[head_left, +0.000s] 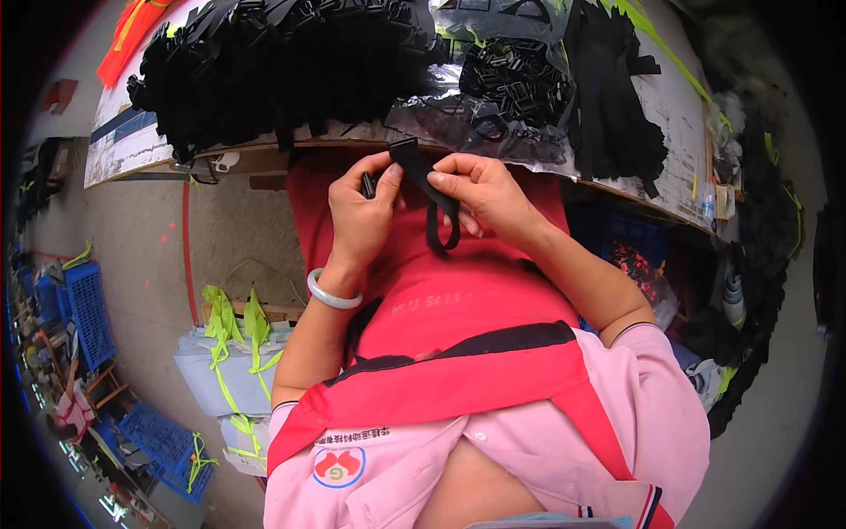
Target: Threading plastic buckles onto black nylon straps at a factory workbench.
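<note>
A short black webbing strap [420, 167] is held between my two hands, in front of the red apron and just off the table's near edge. My left hand [359, 207] pinches its upper end, where a black plastic buckle [404, 145] sits. A second small black plastic piece [368, 184] pokes out from the curled fingers of that same hand. With thumb and forefinger, my right hand [487, 196] grips the strap's side. The lower part of the strap hangs in a loop below the fingers. Some of the right fingertips are hidden behind it.
On the table [132, 157] lie a large heap of black straps [282, 79], a plastic bag of black buckles [515, 84] and another strap pile [612, 97]. Bundles with yellow-green ties [225, 357] stand below left, near blue crates [88, 304]. A person [75, 410] is far left.
</note>
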Tool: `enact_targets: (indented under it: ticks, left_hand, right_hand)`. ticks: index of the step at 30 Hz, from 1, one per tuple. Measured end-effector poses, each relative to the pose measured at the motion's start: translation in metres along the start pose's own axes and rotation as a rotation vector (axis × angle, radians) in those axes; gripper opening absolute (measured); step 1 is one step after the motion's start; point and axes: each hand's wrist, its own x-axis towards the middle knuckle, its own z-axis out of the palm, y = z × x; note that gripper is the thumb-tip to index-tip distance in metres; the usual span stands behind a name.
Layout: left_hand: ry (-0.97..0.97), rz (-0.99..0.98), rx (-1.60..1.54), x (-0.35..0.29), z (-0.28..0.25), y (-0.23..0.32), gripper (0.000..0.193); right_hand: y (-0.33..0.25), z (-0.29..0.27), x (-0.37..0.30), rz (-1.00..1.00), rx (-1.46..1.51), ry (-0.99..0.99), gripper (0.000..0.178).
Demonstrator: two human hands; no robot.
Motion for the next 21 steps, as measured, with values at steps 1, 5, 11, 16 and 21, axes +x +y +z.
enact_targets:
  ticks: [1,5,11,16,21]
  left_hand:
    - [0.022,0.044,0.043,0.0,0.002,-0.002,0.015]
    - [0.087,0.123,0.095,0.0,0.004,-0.005,0.013]
    - [0.051,0.66,0.493,0.004,0.0,-0.011,0.015]
    - [0.0,0.574,0.491,-0.005,-0.003,-0.019,0.015]
    - [0.063,0.036,0.057,-0.005,-0.006,-0.012,0.013]
  right_hand:
    - [0.004,-0.001,0.002,-0.039,0.067,0.022,0.02]
    - [0.017,0.009,0.001,-0.067,0.217,0.009,0.023]
    - [0.011,0.017,0.007,-0.194,0.233,0.069,0.045]
    - [0.008,0.007,0.012,-0.233,0.138,0.114,0.044]
    - [0.014,0.009,0.002,-0.094,-0.003,0.03,0.019]
